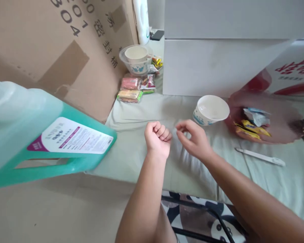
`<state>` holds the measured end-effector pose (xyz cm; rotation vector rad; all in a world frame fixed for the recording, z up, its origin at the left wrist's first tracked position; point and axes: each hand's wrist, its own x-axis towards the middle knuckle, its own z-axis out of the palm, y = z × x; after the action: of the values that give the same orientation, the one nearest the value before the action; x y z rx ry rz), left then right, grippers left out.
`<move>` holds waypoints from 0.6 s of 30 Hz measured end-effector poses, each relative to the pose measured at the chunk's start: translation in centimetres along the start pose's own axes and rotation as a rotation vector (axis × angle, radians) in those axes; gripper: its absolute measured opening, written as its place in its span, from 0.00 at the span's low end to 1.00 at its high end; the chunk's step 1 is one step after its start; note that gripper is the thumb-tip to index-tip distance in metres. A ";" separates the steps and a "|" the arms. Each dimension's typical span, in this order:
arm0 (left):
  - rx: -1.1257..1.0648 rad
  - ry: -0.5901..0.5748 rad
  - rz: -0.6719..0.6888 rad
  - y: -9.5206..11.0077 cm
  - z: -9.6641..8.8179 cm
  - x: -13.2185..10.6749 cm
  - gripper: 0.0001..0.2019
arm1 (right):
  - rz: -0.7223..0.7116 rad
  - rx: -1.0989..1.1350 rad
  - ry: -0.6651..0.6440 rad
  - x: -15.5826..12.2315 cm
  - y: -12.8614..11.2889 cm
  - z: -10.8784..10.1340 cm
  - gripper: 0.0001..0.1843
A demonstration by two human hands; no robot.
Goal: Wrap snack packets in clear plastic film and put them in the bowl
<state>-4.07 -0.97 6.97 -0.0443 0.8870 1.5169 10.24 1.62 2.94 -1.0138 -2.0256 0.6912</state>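
My left hand is curled into a fist above the pale green cloth, and whatever it may hold is hidden. Close by on its right, my right hand is bent in a pinch, thumb and forefinger nearly together. A faint blur lies between the hands, too unclear to name. Just behind my right hand stands a white paper bowl with a blue pattern, upright. A white craft knife lies on the cloth to the right.
At left are a large green jug and a cardboard box. Stacked bowls and packaged snacks sit at the back. A reddish translucent bag holds small packets. A white cabinet stands behind.
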 end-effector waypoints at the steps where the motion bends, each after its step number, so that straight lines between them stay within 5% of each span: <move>1: -0.054 0.024 -0.008 0.5 -0.2 0.0 0.16 | -0.042 -0.040 -0.010 3.0 -0.3 1.5 0.08; 6: -0.173 0.039 -0.069 1.3 -0.8 0.6 0.16 | -0.185 -0.329 -0.260 18.0 -1.6 10.5 0.27; 9: -0.200 0.059 -0.125 1.4 -0.9 0.9 0.16 | -0.208 -0.476 -0.359 23.9 -1.5 15.3 0.40; 13: -0.241 0.095 -0.171 1.9 -1.2 1.1 0.17 | -0.119 -0.529 -0.446 27.5 -0.5 18.4 0.44; 18: -0.270 0.100 -0.169 2.5 -1.7 1.0 0.16 | -0.070 -0.582 -0.552 27.2 -0.2 18.2 0.49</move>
<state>-7.20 -0.75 6.53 -0.3851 0.7325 1.4754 -15.50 21.79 3.16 -1.1467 -2.8348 0.3630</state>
